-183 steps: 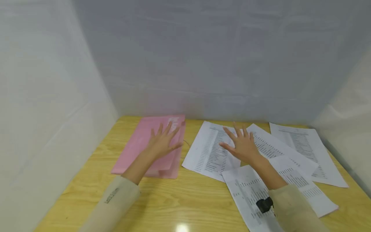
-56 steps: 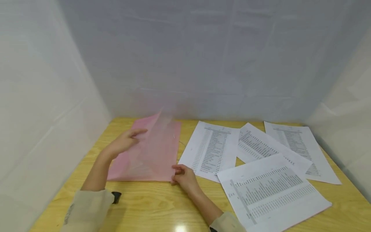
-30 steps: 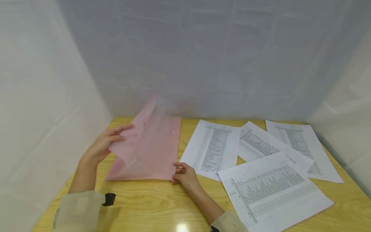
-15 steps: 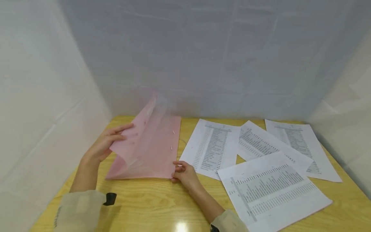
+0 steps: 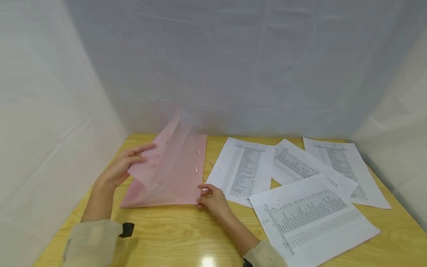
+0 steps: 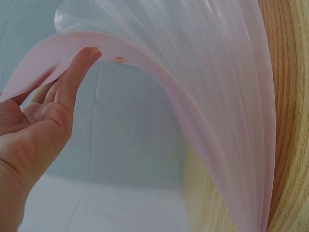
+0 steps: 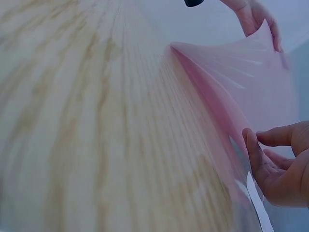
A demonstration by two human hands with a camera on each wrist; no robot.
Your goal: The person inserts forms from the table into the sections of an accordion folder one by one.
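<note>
Pink folder (image 5: 185, 181): on wooden table (image 5: 173, 237), left of printed sheets (image 5: 313, 218), cover (image 5: 148, 168) lifted | left hand (image 5: 121, 165): grips raised cover | right hand (image 5: 213, 200): fingers pinch near right corner

soft, even light; white glare on the table (image 5: 173, 237).
</note>
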